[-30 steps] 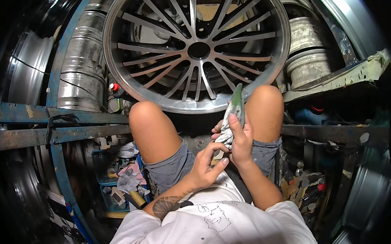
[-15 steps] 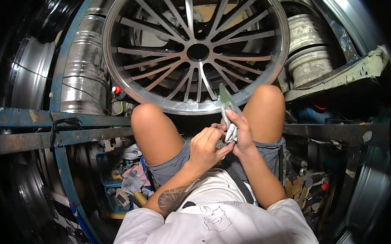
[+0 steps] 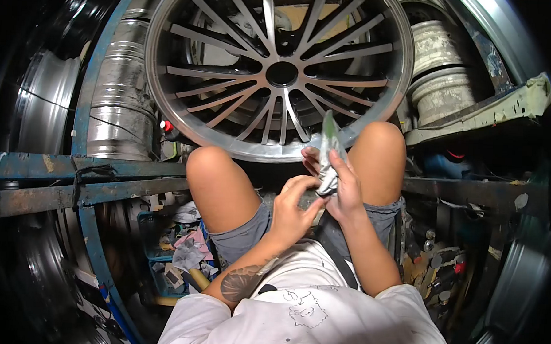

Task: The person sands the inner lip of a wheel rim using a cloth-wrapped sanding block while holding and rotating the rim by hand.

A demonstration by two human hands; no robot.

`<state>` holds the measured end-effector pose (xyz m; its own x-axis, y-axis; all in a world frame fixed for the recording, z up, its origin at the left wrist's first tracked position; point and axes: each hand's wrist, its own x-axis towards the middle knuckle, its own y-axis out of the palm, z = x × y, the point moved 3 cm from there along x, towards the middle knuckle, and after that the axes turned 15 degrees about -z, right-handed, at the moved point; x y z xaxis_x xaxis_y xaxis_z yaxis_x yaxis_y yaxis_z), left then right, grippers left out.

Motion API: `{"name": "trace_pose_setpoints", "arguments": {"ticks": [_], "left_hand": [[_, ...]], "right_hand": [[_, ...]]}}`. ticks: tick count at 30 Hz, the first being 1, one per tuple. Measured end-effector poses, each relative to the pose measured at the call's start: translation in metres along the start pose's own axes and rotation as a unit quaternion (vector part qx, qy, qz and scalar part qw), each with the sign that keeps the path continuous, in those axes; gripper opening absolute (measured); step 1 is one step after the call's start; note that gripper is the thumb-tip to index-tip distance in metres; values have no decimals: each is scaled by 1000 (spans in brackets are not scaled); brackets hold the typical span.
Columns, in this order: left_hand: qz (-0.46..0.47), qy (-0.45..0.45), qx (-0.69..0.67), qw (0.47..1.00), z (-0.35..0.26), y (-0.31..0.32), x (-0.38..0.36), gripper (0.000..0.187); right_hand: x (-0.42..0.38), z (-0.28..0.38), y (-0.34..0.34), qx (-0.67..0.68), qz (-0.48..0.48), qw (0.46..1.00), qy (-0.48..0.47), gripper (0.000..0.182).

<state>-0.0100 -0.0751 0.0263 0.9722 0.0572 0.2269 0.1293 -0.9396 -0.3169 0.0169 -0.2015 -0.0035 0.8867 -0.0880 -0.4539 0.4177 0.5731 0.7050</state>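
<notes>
My right hand (image 3: pixel 347 188) grips a narrow, crumpled green-and-silver packet (image 3: pixel 329 151), its thumb pressed along the side and its fingers behind. The packet stands on end, with its pointed green tip up. At its lower silver end, my left hand (image 3: pixel 295 207) is curled, with the index fingertip and thumb pinching there; the exact contact is partly hidden. Just beyond both hands lies a large multi-spoke alloy wheel (image 3: pixel 277 150), face up between my knees and the far side. The packet's tip overlaps its near rim in view.
Stacked metal rims (image 3: pixel 123 104) stand at the left, dusty ones (image 3: pixel 442 93) at the right. Blue steel bars (image 3: pixel 133 193) run beside my legs. A blue basket (image 3: pixel 153 228) of rags and scraps sits lower left; tools and bottles (image 3: pixel 446 265) crowd the lower right.
Both hands have shifted slightly, and the packet has turned more upright and moved right. My left hand's thumb and index finger are more spread, and the right hand's fingers behind the packet have extended.
</notes>
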Motion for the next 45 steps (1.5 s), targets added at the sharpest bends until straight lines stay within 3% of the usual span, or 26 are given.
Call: {"name": "trace_pose_setpoints", "arguments": {"ticks": [2, 6, 9, 14, 17, 18, 21, 25, 26, 27, 28, 29, 30, 31, 32, 33, 34, 35, 36, 37, 39, 40, 43, 45], "left_hand": [[24, -110, -21, 993, 16, 0, -4, 34], [-22, 107, 25, 994, 5, -3, 5, 38], [-18, 140, 63, 988, 10, -5, 4, 36], [-17, 154, 206, 966, 7, -3, -4, 22], [49, 116, 202, 971, -21, -1, -1, 30], [128, 96, 175, 971, -27, -1, -1, 38], [228, 82, 123, 962, -34, -2, -21, 60], [438, -11, 81, 895, -37, -25, -2, 70], [510, 5, 94, 855, -47, -37, 25, 62], [510, 84, 48, 855, -51, -50, 46, 50], [456, 118, 14, 882, -62, -65, 71, 41], [369, 98, -9, 924, -88, -77, 99, 39], [271, 120, 95, 950, -96, -92, 127, 36], [155, 300, 125, 933, -99, -100, 165, 32], [1, 272, 99, 957, -100, -105, 198, 31], [-137, 374, 156, 904, -110, -114, 233, 30], [-256, 515, 226, 786, -109, -124, 273, 37], [-305, 532, 360, 703, -125, -125, 293, 29], [-255, 391, 276, 840, -137, -115, 298, 48], [-228, 404, 379, 801, -134, -115, 320, 40], [-128, 485, 332, 799, -114, -110, 351, 35], [-158, 421, 351, 821, -107, -109, 358, 33], [-117, 313, 317, 887, -114, -105, 352, 34], [-149, 417, 358, 822, -106, -107, 360, 33]], "right_hand": [[-3, -4, 2, -26, -20, 999, 6, 43], [0, -13, -5, 34, 63, 992, 103, 47], [-6, -11, 1, -12, 25, 998, 58, 45], [-12, -8, 14, -84, 31, 996, -7, 66], [-13, -6, 8, -47, 9, 999, -19, 64], [-13, -1, 5, -36, -16, 999, -35, 60], [-8, 16, -5, -103, -62, 989, -90, 56], [-13, 19, 2, -124, -39, 987, -98, 58], [-15, 21, 4, -126, -42, 988, -84, 58], [-15, 18, 3, -134, -28, 987, -85, 58], [-13, 15, 0, -142, -14, 986, -86, 57], [-13, 13, -1, -150, 1, 985, -89, 57], [-15, 11, 1, -171, 3, 982, -84, 59], [-14, 11, 3, -178, 11, 980, -86, 60], [-14, 10, 5, -185, 17, 979, -87, 61], [-14, 10, 7, -193, 22, 977, -88, 62], [-16, 12, 10, -194, 25, 978, -74, 66], [-15, 10, 9, -186, 24, 981, -58, 66], [-14, 7, 8, -178, 22, 983, -44, 66], [-12, 6, 6, -169, 21, 985, -30, 66], [-14, 5, 3, -123, 25, 992, 23, 67], [-15, 5, 3, -100, 25, 994, 43, 66], [-17, 7, 12, -65, 22, 995, 75, 68], [-15, 9, 13, -59, 28, 994, 87, 69]]}}
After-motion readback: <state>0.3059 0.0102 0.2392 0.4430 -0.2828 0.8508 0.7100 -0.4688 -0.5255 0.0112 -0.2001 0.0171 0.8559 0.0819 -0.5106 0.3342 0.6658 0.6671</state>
